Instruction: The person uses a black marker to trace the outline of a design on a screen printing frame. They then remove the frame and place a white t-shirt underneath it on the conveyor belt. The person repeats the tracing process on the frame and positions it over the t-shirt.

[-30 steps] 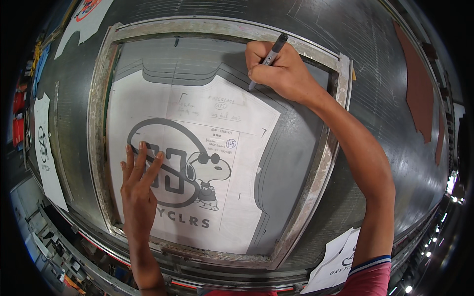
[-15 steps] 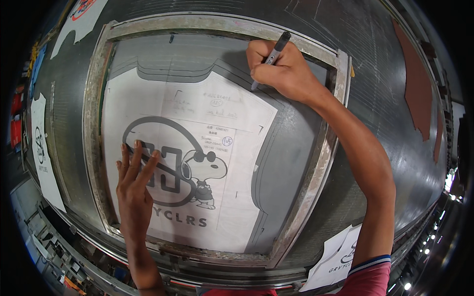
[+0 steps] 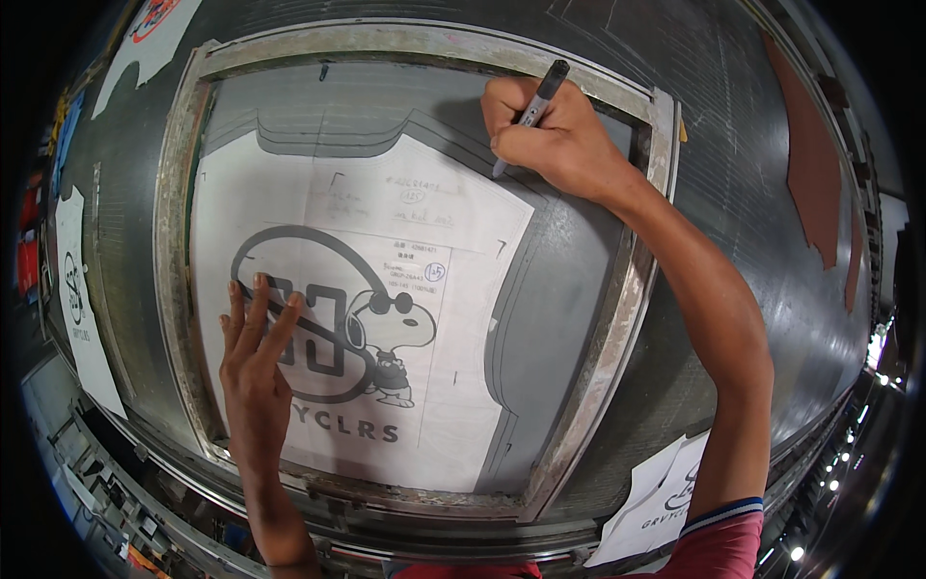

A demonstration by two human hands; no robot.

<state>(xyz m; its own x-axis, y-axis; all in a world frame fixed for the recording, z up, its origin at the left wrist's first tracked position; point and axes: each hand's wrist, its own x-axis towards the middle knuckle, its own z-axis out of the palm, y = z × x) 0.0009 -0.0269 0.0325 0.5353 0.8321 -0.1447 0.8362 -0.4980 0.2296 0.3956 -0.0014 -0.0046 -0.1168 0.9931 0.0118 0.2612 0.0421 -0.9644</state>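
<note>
A white paper pattern, shaped like a shirt panel and printed with a round emblem and a cartoon dog, lies on the grey mesh of a screen-printing frame. My left hand rests on the paper over the emblem, fingers spread. A grey marker pen with a black end is gripped in my right hand. Its tip is at the sloping upper right edge of the paper. Dark outlines run on the mesh beyond the paper's top and right edges.
The frame lies on a long dark table. Printed white pieces lie at the left, upper left and lower right. A brown piece is on the far right. Metal rails run along the lower left.
The frame and paper sit slightly further left and up in view. The pen tip is a little further down the paper's sloping edge. My left hand stays on the emblem.
</note>
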